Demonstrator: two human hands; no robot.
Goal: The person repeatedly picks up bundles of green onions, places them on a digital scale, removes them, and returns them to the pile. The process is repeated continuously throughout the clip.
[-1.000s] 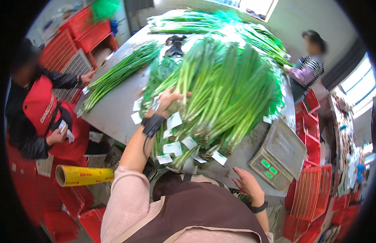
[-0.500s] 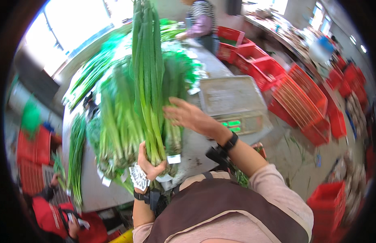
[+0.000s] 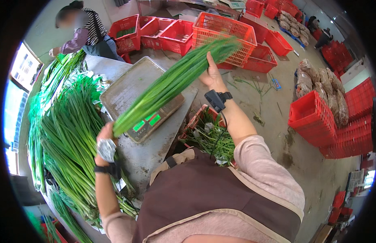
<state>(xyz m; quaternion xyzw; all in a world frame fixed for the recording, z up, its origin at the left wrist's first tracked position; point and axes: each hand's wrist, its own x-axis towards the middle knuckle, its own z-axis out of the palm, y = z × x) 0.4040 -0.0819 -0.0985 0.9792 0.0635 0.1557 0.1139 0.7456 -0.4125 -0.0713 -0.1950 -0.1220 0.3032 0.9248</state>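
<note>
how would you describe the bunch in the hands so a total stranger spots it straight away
Start at the grey table on the left and find the flat scale with lit green displays. In front of it, one long green bunch slants from the left hand up to the right hand. The pile nearby lies on the table; this bunch alone is held up.

Seen at the left edge: a bright window (image 3: 24,67). Nearby, at upper left, a co-worker (image 3: 92,34) in a striped top with lilac sleeves. Next along, a row of red crates (image 3: 172,45), then an orange basket (image 3: 200,29). To the right, on the stained floor (image 3: 273,125), lumpy sacks (image 3: 304,83) close behind a red crate (image 3: 311,121) (with more sacks (image 3: 292,24), far off, on a blue pallet (image 3: 293,39)).
</note>
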